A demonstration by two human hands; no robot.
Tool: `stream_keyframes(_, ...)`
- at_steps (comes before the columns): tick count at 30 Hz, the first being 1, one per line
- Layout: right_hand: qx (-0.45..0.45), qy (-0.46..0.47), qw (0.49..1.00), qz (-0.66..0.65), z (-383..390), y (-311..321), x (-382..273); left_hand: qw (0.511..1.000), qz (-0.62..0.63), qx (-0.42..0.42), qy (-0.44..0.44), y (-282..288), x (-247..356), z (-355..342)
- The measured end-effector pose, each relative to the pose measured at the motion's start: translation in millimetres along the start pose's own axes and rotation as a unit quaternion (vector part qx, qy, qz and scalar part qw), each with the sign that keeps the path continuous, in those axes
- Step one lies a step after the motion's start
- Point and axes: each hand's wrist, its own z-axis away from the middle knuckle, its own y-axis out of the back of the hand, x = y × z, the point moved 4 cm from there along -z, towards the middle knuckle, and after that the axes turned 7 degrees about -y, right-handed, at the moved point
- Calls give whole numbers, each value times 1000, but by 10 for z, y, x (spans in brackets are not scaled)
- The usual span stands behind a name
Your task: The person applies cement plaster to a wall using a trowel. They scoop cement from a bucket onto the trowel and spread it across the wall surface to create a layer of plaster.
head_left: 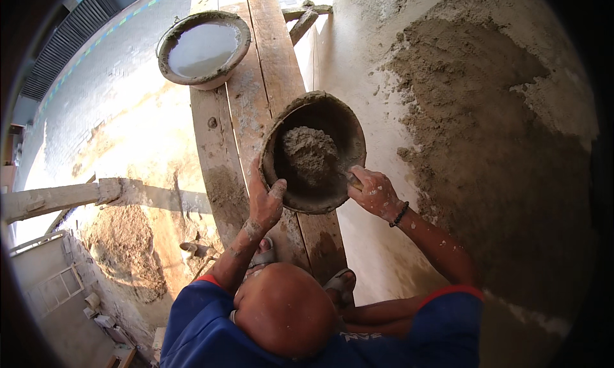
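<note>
A dark, mortar-crusted bucket (pixel 354 128) is tilted in front of me over the wooden planks, its mouth facing up toward me. My left hand (pixel 264 200) grips its near-left side, with the thumb over the rim. At the right rim, my right hand (pixel 375 194) is closed round the handle of a trowel (pixel 355 182). A lump of grey mortar (pixel 310 154) sits inside the bucket in line with that handle and appears to cover the trowel's blade. Whether the bucket rests on the planks is hard to see.
A second bucket (pixel 171 65) of cloudy water stands farther off on the planks (pixel 265 54). Close on the right rises a wall with a patch of wet plaster (pixel 473 138). Below left are a sand-coloured heap (pixel 125 246) and a wooden beam (pixel 57 200). My sandalled feet are on the planks.
</note>
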Motion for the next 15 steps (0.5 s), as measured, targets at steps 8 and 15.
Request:
stream_keyframes(8,-40,-53,998,-1,64,605,-129,998,55,3,26,138,-126,-72)
stream_keyframes(15,70,85,994,-2,190,2100,-748,996,45,25,71,91,-183,-78)
